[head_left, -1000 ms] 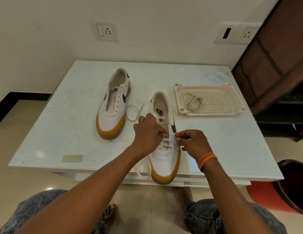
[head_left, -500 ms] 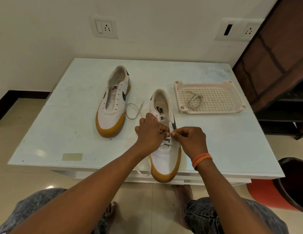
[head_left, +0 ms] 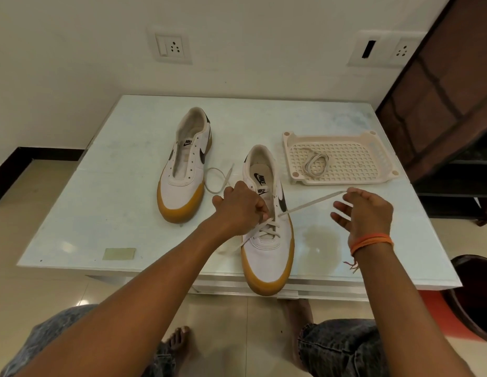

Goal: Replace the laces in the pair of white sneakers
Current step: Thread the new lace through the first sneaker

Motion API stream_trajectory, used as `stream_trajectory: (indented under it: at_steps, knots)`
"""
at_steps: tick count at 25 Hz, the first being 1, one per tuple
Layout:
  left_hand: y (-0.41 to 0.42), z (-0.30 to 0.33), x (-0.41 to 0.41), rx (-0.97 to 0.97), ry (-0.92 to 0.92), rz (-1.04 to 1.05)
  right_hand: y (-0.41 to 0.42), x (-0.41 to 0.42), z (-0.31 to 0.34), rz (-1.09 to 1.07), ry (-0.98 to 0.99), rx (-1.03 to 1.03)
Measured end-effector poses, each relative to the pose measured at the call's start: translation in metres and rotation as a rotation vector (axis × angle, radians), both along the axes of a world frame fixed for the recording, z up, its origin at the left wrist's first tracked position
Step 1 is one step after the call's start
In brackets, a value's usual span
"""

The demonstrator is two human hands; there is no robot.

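Your view is evenly lit and fairly bright, soft indoor light with no hard shadows. Faint glare patches on the table (head_left: 122,164) left of your left hand (head_left: 238,206) and on the floor below it. Wide-angle bending at the edges. Your forearms look slightly soft up close.

**Count of things on and around the worktop**

Two sneakers: one (head_left: 184,170) without a lace, one (head_left: 268,235) partly laced. Two laces: one (head_left: 309,204) running through the near sneaker, one (head_left: 315,165) coiled in the single tray (head_left: 372,148). Two hands, left (head_left: 238,208) and right (head_left: 366,210). One worktop (head_left: 101,202). One orange wristband (head_left: 371,242). Two wall socket plates (head_left: 170,47) (head_left: 386,51).
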State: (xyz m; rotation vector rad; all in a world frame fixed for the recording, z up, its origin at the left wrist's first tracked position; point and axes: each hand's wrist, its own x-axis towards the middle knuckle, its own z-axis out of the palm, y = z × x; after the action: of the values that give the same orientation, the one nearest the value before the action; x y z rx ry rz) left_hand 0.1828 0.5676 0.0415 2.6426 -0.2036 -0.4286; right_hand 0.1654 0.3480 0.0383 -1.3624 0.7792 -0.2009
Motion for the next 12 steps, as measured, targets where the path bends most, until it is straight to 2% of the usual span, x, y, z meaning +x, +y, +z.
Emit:
stream_trajectory:
  at_steps: [3, 6, 8, 12]
  knots:
    - [0.023, 0.007, 0.014, -0.086, -0.045, -0.103, 0.022, -0.006, -0.013, 0.348, 0.104, -0.118]
    - [0.039, 0.013, 0.014, 0.022, -0.171, -0.157, 0.044, -0.013, -0.029, 0.657, 0.126, -0.395]
    - [0.04, 0.011, 0.005, 0.093, -0.154, -0.244, 0.051, -0.014, -0.035, 0.698, 0.031, -0.587]
    - [0.034, 0.011, 0.001, 0.143, -0.153, -0.306, 0.05, -0.013, -0.031, 0.701, -0.001, -0.645]
